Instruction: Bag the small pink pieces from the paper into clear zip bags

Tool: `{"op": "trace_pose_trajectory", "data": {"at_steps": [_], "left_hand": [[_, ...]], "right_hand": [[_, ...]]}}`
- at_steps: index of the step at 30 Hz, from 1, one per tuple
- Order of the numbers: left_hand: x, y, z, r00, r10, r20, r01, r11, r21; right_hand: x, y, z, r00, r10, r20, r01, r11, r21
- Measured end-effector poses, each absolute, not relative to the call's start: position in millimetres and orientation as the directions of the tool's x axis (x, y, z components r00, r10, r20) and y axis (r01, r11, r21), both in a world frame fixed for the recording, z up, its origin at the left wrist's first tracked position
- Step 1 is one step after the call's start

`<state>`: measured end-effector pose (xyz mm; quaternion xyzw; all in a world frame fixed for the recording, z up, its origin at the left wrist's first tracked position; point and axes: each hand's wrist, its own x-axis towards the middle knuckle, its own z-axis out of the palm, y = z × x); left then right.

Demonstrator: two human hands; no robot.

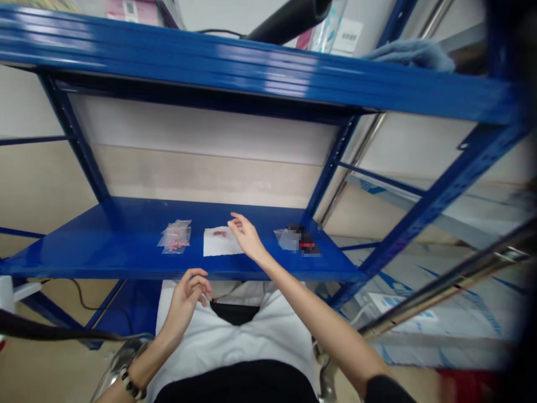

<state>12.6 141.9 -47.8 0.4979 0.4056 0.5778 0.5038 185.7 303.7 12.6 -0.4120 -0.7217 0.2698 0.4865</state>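
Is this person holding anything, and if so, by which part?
No held thing shows. The left hand is curled near the blue shelf; the right hand is at the white paper's right side, though something tiny could be hidden in it.

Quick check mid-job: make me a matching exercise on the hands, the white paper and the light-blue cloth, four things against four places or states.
1. left hand
2. right hand
3. white paper
4. light-blue cloth

A. lies under a small reddish item
B. on the upper shelf
C. has a beaded bracelet at its wrist
D. at the paper's right side

Pairs: 1-C, 2-D, 3-A, 4-B
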Motion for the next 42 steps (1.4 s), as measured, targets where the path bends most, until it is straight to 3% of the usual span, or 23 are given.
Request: {"op": "trace_pose_trajectory", "data": {"at_steps": [2,6,9,13,18,22,25,29,32,34,39,42], "left_hand": [[22.7,139.6,-50.2,0.092,0.986,0.141,-0.156,-0.126,0.98],[35.8,142.3,-61.9,0.239,0.963,0.122,-0.1,-0.1,0.99],[38.3,148.2,-73.0,0.303,0.946,0.112,-0.072,-0.094,0.993],[38.5,151.4,-75.8,0.33,0.938,0.104,-0.071,-0.085,0.994],[35.2,138.2,-65.6,0.292,0.95,0.11,-0.066,-0.094,0.993],[34.2,131.3,-58.8,0.276,0.956,0.098,-0.103,-0.072,0.992],[41.5,135.9,-47.7,0.354,0.935,0.028,-0.224,0.055,0.973],[60.6,146.0,-28.2,0.495,0.868,-0.045,-0.44,0.295,0.849],[71.6,149.7,-24.7,0.48,0.877,-0.012,-0.501,0.285,0.817],[73.4,149.6,-30.2,0.409,0.913,0.014,-0.456,0.191,0.869],[66.8,148.3,-46.2,0.341,0.926,0.162,-0.204,-0.096,0.974],[65.6,152.4,-45.1,0.39,0.897,0.207,-0.168,-0.152,0.974]], "right_hand": [[242.6,293.4,6.7,-0.191,0.807,0.559,0.57,0.555,-0.606],[338.0,291.6,-13.0,-0.138,0.824,0.549,0.884,0.352,-0.307],[370.6,290.9,-30.7,-0.112,0.878,0.466,0.963,0.212,-0.167],[370.6,283.2,-43.1,-0.168,0.859,0.485,0.971,0.229,-0.071],[356.4,273.4,-27.4,-0.134,0.812,0.569,0.962,0.245,-0.123],[331.6,242.0,-8.7,-0.138,0.675,0.725,0.909,0.376,-0.177],[297.5,196.5,-5.8,-0.264,0.601,0.754,0.817,0.555,-0.157],[253.7,140.6,-19.5,-0.473,0.496,0.729,0.647,0.756,-0.095],[237.3,121.9,-29.2,-0.548,0.448,0.707,0.553,0.828,-0.095],[234.5,119.2,-32.0,-0.54,0.471,0.698,0.514,0.841,-0.169],[237.3,127.0,-33.3,-0.337,0.696,0.634,0.499,0.703,-0.507],[238.6,135.3,-35.2,-0.325,0.739,0.59,0.491,0.665,-0.562]]}}
